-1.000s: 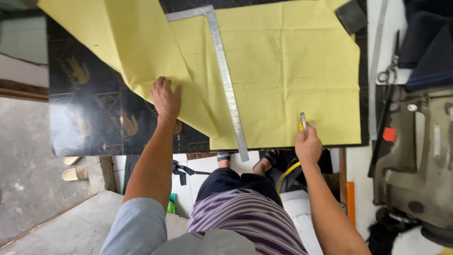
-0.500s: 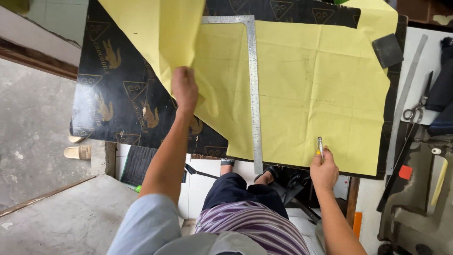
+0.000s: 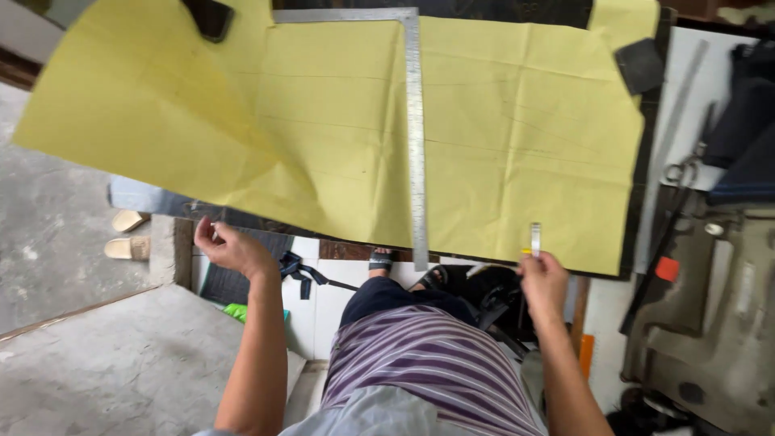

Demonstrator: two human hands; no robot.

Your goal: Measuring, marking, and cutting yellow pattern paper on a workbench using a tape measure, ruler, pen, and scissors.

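Note:
A large yellow sheet (image 3: 500,153) lies spread over a dark table, and its left part (image 3: 137,121) hangs out past the table's left side. A metal L-square (image 3: 415,145) rests on the sheet, its long arm running toward me. My left hand (image 3: 232,249) is just below the sheet's near-left edge with curled fingers; whether it pinches the edge is unclear. My right hand (image 3: 545,282) is at the near edge, right of the square, holding a small white marker stick (image 3: 534,239) upright.
Two small black weights (image 3: 211,16) (image 3: 640,64) sit on the sheet's far corners. Scissors (image 3: 684,171), a long steel ruler (image 3: 686,81) and dark cloth (image 3: 747,121) lie at the right. A grey machine (image 3: 718,339) stands near right. Sandals (image 3: 129,234) are on the floor at left.
The folded-over left part of the sheet has opened out to the left. My left hand dropped from on top of the fold to below the near edge. The right hand stayed.

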